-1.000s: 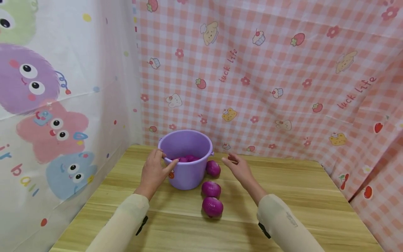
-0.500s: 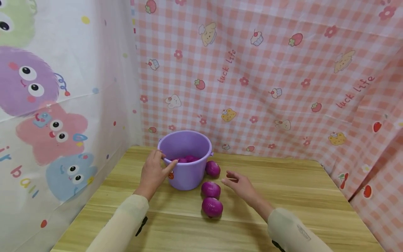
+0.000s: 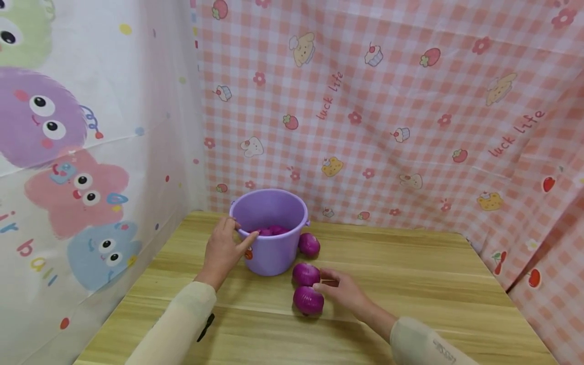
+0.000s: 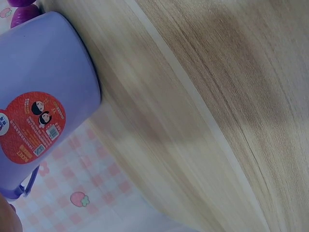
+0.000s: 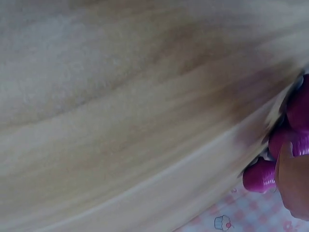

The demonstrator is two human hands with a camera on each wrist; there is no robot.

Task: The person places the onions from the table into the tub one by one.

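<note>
A purple bucket (image 3: 274, 258) stands near the back of the table, with several red onions (image 3: 274, 230) inside it. My left hand (image 3: 223, 248) holds the bucket's left front rim, fingertips curled over the edge and thumb along the front. Three more red onions lie to the right of the bucket: a far one (image 3: 309, 245) close beside its wall, a middle one (image 3: 306, 274) and a near one (image 3: 308, 300). My right hand (image 3: 344, 291) is at the right side of the middle and near onions, fingers extended and thumb apart, the thumb tip overlapping the gap between them.
The wooden table (image 3: 410, 284) runs to a pink checked cloth (image 3: 388, 101) at the back and a white cartoon-printed cloth (image 3: 155, 152) on the left. In the left wrist view, a red round sticker (image 4: 36, 126) shows on the bucket's side.
My right hand has come down and toward me, from beside the far onion to the middle and near onions. The left hand, bucket and onions have stayed in place.
</note>
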